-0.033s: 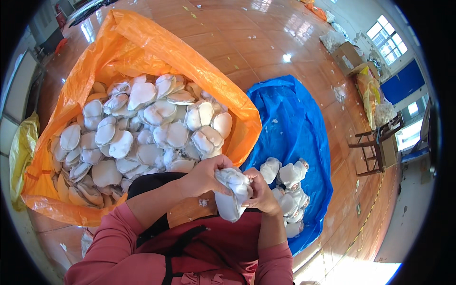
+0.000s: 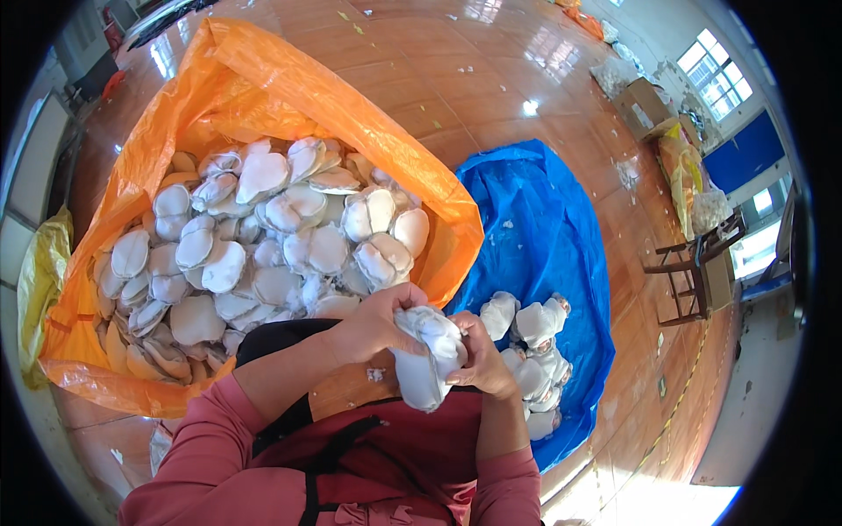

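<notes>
Over my lap, my left hand and my right hand both grip a stuffed white fabric piece. Its rounded end hangs down, and its upper part is bunched between my fingers, with what looks like white filling or loose cloth showing. The left fingers close round its upper left side; the right thumb and fingers pinch its right side. To the left, an orange woven sack is heaped with similar white pieces. On the right, a blue sack holds several white stuffed pieces gathered at one end.
Tiled floor spreads beyond the sacks, dotted with white scraps. A yellow bag lies at the far left. At the right stand a wooden chair and a cardboard box, near a yellow bag by the wall.
The held piece has turned and shifted very slightly, and my left fingers have moved a little on it. The sacks and their contents look the same.
</notes>
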Available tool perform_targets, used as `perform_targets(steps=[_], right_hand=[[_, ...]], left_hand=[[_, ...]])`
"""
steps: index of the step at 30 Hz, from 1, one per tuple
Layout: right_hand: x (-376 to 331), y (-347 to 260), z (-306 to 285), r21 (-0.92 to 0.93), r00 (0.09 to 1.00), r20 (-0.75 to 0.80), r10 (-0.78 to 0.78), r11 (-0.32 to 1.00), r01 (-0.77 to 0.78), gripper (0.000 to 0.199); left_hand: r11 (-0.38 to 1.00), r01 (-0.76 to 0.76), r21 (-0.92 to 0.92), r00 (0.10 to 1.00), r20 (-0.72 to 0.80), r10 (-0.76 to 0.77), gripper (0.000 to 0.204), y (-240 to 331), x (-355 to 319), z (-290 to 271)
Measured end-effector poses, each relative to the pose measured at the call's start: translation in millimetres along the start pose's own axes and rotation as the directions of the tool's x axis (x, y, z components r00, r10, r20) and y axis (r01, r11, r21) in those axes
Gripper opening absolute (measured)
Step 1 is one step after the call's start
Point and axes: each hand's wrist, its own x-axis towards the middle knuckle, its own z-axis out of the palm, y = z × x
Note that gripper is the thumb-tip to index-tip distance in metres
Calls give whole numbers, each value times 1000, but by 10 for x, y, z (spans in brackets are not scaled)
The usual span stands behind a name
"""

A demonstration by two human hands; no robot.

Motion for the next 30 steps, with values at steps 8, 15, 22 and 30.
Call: perform_targets(steps=[8,15,22,30], right_hand=[[28,68,212,107,993,-117,-1,994,14,101],[51,140,298,65,981,-193,-8,998,21,100],[88,168,261,118,982,-190,-21,992,44,92],[135,168,303,342,948,-317,-5,932,120,78]], left_hand=[[941,-67,-333,996,-77,43,54,-114,81,-63],[880,-63,-470,995,-103,17,47,-157,73,-46],[888,-71,-454,995,-100,29,45,-121,70,-14],[812,-22,-584,1000,-26,8,40,-46,143,-39]])
